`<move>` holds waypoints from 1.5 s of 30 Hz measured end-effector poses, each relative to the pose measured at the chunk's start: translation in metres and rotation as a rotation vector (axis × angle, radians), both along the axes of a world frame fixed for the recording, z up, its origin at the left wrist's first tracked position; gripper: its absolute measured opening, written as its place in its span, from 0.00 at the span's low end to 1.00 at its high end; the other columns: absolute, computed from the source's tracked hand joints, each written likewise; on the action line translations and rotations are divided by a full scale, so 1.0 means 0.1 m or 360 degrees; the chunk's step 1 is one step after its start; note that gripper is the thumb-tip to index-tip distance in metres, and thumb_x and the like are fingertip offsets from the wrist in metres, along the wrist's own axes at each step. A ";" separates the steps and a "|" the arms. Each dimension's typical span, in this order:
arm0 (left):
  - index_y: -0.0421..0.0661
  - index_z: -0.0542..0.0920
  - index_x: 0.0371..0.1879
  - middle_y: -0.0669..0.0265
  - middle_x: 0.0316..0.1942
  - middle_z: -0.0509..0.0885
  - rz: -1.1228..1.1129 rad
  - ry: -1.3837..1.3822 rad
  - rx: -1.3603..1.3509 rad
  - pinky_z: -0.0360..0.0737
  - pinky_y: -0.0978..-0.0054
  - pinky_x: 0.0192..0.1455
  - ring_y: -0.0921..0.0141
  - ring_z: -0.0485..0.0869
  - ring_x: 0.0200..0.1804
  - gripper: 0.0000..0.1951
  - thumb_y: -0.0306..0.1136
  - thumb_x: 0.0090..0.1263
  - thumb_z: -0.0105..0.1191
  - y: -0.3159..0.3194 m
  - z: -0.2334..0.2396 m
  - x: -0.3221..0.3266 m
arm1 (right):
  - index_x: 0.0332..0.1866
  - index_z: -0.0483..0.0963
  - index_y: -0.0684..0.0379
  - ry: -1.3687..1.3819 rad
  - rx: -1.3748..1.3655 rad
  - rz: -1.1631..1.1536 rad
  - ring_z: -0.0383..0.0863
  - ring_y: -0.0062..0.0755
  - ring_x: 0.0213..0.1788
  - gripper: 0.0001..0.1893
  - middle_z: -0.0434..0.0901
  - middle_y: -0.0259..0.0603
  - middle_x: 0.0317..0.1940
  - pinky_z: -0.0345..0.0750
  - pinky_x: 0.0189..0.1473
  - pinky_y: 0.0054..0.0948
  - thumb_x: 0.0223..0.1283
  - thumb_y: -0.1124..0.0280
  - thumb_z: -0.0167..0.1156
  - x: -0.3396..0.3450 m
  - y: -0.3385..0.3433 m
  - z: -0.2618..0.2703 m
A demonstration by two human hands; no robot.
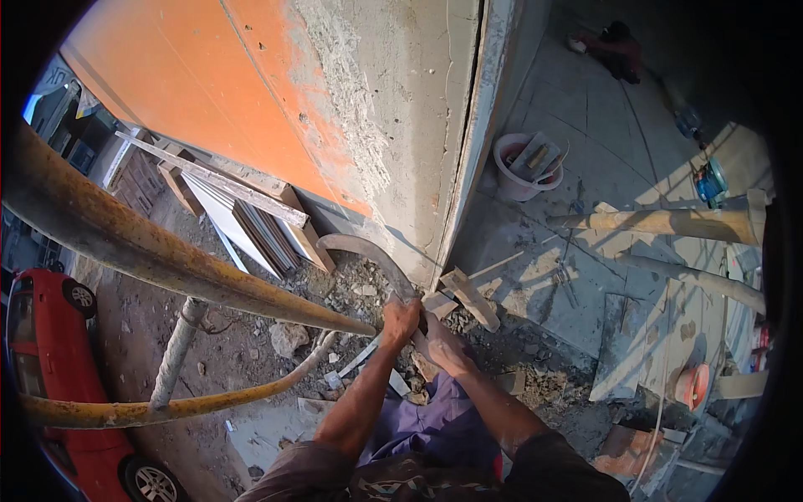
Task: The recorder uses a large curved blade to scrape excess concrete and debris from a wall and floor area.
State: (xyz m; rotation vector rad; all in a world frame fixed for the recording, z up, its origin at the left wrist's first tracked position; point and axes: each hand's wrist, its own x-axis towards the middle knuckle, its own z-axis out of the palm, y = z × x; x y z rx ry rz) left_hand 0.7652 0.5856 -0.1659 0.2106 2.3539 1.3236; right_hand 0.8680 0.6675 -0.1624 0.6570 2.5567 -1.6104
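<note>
My left hand (400,321) is closed round the neck of a hand tool with a curved, sickle-like metal head (370,252). Just behind it, my right hand (444,349) grips the same tool lower down, close to my lap. The head arcs up and to the left, in front of the foot of a concrete wall corner (411,188). Whether its tip touches anything, I cannot tell. Rubble (364,285) lies below the head, and a short wooden block (470,300) rests right of the corner. My hands hide most of the handle.
Rusty yellow scaffold pipes (188,263) cross at left, beyond which stands a red car (59,376). Stacked boards (241,219) lean by the orange wall (188,81). At right are a bucket (517,182), a wooden pole (659,223), loose tiles (611,351) and a distant person (618,53).
</note>
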 end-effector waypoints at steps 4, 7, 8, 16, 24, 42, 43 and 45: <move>0.35 0.76 0.41 0.49 0.28 0.86 0.0230 -0.0327 0.0296 0.82 0.65 0.40 0.60 0.87 0.33 0.16 0.37 0.61 0.52 -0.04 0.26 0.20 | 0.55 0.68 0.67 -0.0297 0.0024 -0.0018 0.81 0.65 0.48 0.23 0.80 0.67 0.42 0.78 0.48 0.49 0.67 0.57 0.52 0.26 -0.11 0.70; 0.36 0.75 0.38 0.54 0.30 0.83 0.0574 -0.0789 0.1058 0.83 0.70 0.38 0.64 0.86 0.36 0.09 0.30 0.66 0.49 0.06 0.71 0.48 | 0.57 0.66 0.66 -0.0319 0.0220 -0.0025 0.80 0.69 0.44 0.22 0.80 0.68 0.40 0.78 0.45 0.54 0.67 0.60 0.50 0.32 -0.11 0.93; 0.37 0.75 0.36 0.57 0.30 0.81 0.0579 -0.1090 0.1271 0.83 0.69 0.40 0.63 0.86 0.36 0.08 0.30 0.67 0.51 0.09 0.65 0.49 | 0.57 0.66 0.66 -0.0309 0.0205 -0.0027 0.80 0.69 0.44 0.21 0.80 0.69 0.39 0.78 0.45 0.54 0.67 0.60 0.50 0.28 -0.03 1.02; 0.46 0.69 0.22 0.63 0.25 0.76 0.0713 -0.1148 0.1513 0.79 0.67 0.36 0.68 0.78 0.29 0.14 0.36 0.71 0.50 0.50 1.69 0.17 | 0.56 0.67 0.64 0.0086 0.0489 0.0298 0.80 0.67 0.42 0.19 0.79 0.66 0.38 0.78 0.41 0.50 0.65 0.64 0.53 -0.15 0.51 1.34; 0.49 0.67 0.22 0.69 0.18 0.67 0.0696 -0.1714 0.1654 0.79 0.67 0.33 0.65 0.78 0.29 0.12 0.32 0.70 0.46 0.62 1.18 -0.08 | 0.50 0.70 0.61 0.0094 0.0743 0.0130 0.84 0.58 0.29 0.19 0.80 0.58 0.23 0.79 0.29 0.48 0.60 0.59 0.59 -0.24 0.57 1.28; 0.47 0.69 0.22 0.68 0.16 0.69 0.0850 -0.2017 0.1328 0.75 0.65 0.24 0.66 0.72 0.18 0.08 0.27 0.66 0.48 0.76 1.65 -0.31 | 0.42 0.74 0.63 0.0187 0.1002 0.0476 0.85 0.53 0.31 0.12 0.80 0.54 0.26 0.79 0.30 0.45 0.66 0.65 0.48 -0.43 0.71 1.73; 0.48 0.69 0.22 0.68 0.15 0.69 0.0819 -0.2156 0.1249 0.75 0.66 0.22 0.67 0.71 0.17 0.08 0.27 0.65 0.49 0.62 1.27 -0.42 | 0.40 0.76 0.63 -0.0051 0.1017 0.0677 0.85 0.53 0.31 0.13 0.81 0.55 0.26 0.79 0.31 0.45 0.66 0.65 0.48 -0.56 0.62 1.66; 0.50 0.69 0.22 0.69 0.16 0.70 0.0931 -0.1994 0.1351 0.74 0.66 0.21 0.68 0.71 0.17 0.08 0.27 0.65 0.49 0.74 1.05 -0.34 | 0.41 0.76 0.64 -0.0448 0.0747 0.0311 0.85 0.55 0.35 0.12 0.81 0.54 0.31 0.80 0.35 0.46 0.64 0.68 0.49 -0.67 0.58 1.67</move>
